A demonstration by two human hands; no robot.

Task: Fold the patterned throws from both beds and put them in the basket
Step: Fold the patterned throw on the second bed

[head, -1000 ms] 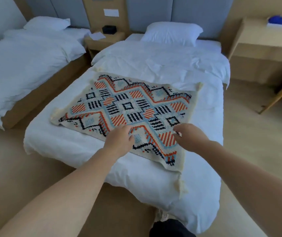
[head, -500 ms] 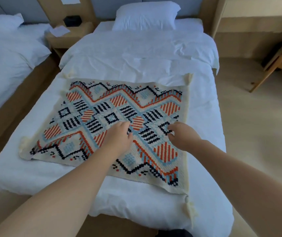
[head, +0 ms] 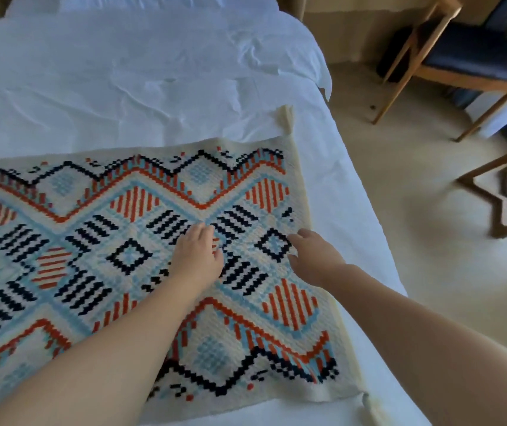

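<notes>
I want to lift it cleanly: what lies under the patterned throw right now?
The patterned throw lies flat on the white duvet, which shows beyond its far and right edges. The left hand and right hand touch its top. Whatever sits beneath its middle is covered.

Cream throw (head: pixel 123 241) over the near end of the bed (head: pixel 123 72), and it's busy: orange-red zigzags run side to side, pale blue bands shadow them, black stepped lines sit outside those. Diamonds striped in orange-red, blocks of short black bars, black-outlined squares with pale blue centres. Plain cream border, cream tassels (head: pixel 286 118) at the right-hand corners. The bed is all white. Floor (head: pixel 415 241) off the bed's right edge, beige. Chair (head: pixel 473 53) there: light wood frame, dark blue seat.
</notes>
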